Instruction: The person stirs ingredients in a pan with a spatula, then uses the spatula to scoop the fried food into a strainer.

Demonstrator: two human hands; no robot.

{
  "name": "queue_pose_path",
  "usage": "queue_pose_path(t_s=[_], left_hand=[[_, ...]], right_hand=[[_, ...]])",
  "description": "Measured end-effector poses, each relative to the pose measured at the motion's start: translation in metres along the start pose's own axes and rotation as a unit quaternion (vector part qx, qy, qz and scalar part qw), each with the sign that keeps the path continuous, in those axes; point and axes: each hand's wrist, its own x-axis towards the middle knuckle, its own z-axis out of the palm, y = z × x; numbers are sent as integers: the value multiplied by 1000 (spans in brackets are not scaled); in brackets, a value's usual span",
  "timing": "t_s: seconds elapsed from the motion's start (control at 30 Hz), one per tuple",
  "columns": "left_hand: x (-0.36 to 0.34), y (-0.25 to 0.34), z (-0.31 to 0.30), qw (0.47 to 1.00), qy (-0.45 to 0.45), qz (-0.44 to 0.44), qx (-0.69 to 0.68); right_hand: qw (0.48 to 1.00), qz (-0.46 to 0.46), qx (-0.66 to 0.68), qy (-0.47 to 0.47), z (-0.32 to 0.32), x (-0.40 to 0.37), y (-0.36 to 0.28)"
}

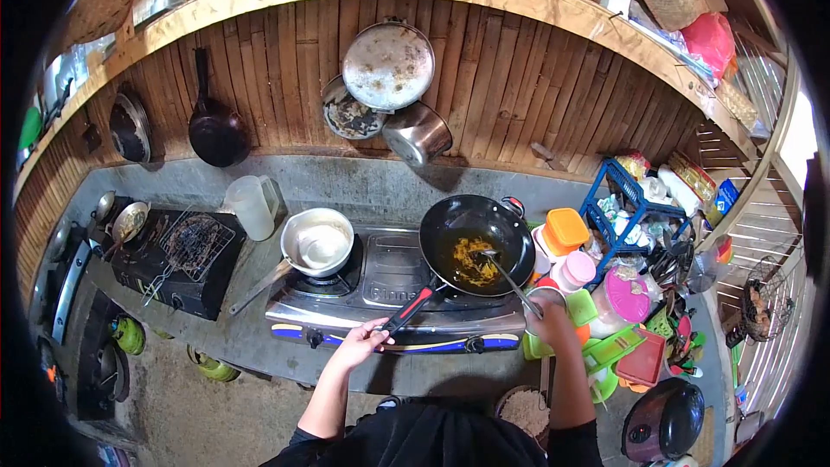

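Note:
A black wok (441, 229) sits on the right burner of the two-burner gas stove (389, 266). Yellow-brown food (474, 261) in dark liquid lies at its bottom. My left hand (361, 345) is closed on the end of the wok's black and red handle (408, 310), in front of the stove. In my right hand (552, 320) is the handle of a metal spatula (510, 282), which slants into the wok with its tip in the food. On the left burner stands a light saucepan (317, 240) with its handle toward the front left.
Left of the stove are a clear jug (251, 207) and a black stove with a wire grill (201, 246). Colourful plastic containers (627, 294), a blue rack (618, 207) and a rice cooker (664, 422) crowd the right. Pans (220, 134) hang on the bamboo wall.

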Motion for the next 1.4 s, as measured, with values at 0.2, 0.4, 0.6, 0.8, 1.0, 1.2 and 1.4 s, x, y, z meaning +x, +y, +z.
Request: queue_pose_path(t_s=[0.2,0.4,0.6,0.8,1.0,1.2,1.4], left_hand=[[-3,5,6,1000,-4,-20,7],[-6,7,8,1000,-8,-24,-3],[-7,7,7,1000,0,-24,-2],[-9,15,16,999,7,-21,-23],[-4,10,13,1000,2,-12,3],[-2,9,14,999,31,-10,-10],[-2,10,15,999,34,-20,-4]], right_hand=[[997,-34,52,37,34,31,-7],[995,22,95,9,49,35,-9],[995,12,98,-1,25,7,-14],[993,35,110,14,-7,-34,-17],[987,135,83,-17,-40,-70,-37],[991,54,82,92,-46,-84,-24],[981,64,133,126,-43,-75,-23]])
